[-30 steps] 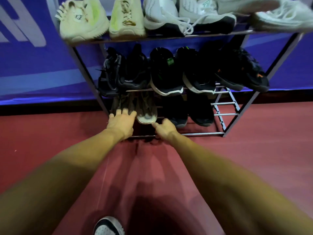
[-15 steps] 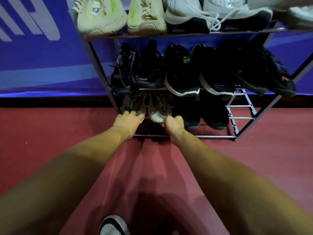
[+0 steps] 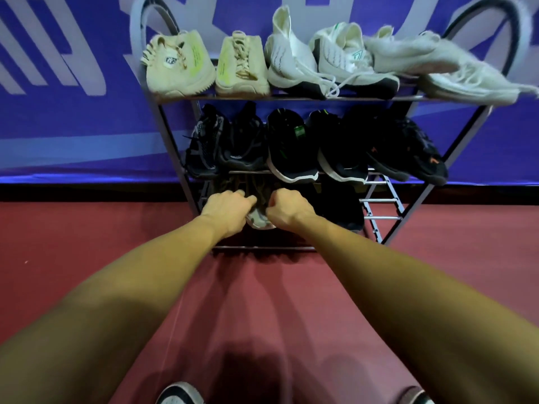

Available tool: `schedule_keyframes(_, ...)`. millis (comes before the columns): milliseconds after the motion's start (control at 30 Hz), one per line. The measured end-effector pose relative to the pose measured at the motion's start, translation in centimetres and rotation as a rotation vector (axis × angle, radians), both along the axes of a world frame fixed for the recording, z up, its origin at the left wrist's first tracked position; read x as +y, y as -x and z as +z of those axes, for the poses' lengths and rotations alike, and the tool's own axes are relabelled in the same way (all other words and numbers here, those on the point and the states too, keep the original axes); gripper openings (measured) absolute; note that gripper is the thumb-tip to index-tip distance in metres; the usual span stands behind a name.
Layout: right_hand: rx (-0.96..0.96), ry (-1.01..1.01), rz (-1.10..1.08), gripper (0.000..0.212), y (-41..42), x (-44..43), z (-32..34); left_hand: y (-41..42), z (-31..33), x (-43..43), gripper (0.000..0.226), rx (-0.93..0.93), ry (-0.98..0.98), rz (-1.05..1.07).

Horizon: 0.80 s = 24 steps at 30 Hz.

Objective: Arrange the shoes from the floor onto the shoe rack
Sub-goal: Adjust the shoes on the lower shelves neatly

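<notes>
As left hand and right hand grip it, only shoe toe shows

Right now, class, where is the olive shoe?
Head view: the olive shoe sits on the rack's bottom shelf, between the left hand and right hand, black shoes at its right.

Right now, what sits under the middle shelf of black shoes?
On the bottom shelf: a grey-green shoe between the left hand and right hand, dark shoes beside it, bare rungs at right. The hands and shadow hide the rest.
</notes>
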State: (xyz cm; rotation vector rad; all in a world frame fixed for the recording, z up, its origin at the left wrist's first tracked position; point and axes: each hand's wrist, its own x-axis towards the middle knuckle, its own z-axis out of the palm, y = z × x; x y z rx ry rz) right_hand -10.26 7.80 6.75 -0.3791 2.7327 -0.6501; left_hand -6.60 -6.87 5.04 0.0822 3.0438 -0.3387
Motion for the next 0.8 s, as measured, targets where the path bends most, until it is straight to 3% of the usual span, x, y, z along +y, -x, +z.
schedule_keyframes(67,0.065,-0.047,0.076,0.017,-0.1,0.1,2.1,-0.3,2.2,0.7,0.028,0.015,-0.024,-0.005)
schedule_keyframes(200,0.171,-0.068,0.098,0.028,-0.5,0.9,5.7,-1.2,7.3,1.2,0.023,-0.057,0.006,-0.017)
schedule_keyframes(333,0.243,-0.069,0.063,0.029,-0.4,1.3,7.8,-1.9,11.6,0.1,0.025,-0.048,-0.092,0.162)
schedule_keyframes(433,0.04,0.176,-0.014,0.032,0.1,0.3,7.4,-2.6,11.7,-1.0,0.021,0.116,-0.072,0.216)
schedule_keyframes(533,-0.289,0.538,-0.139,0.036,0.0,-1.3,7.0,-2.4,11.1,-2.0,0.036,0.191,-0.064,0.234)
schedule_keyframes(733,-0.425,0.853,-0.278,0.015,0.5,-3.3,6.6,-0.9,9.6,-2.1,0.062,0.166,-0.212,0.296)
schedule_keyframes(800,-0.471,0.932,-0.335,0.017,0.5,-4.1,6.5,-0.4,9.3,-1.8,0.066,0.173,-0.258,0.334)
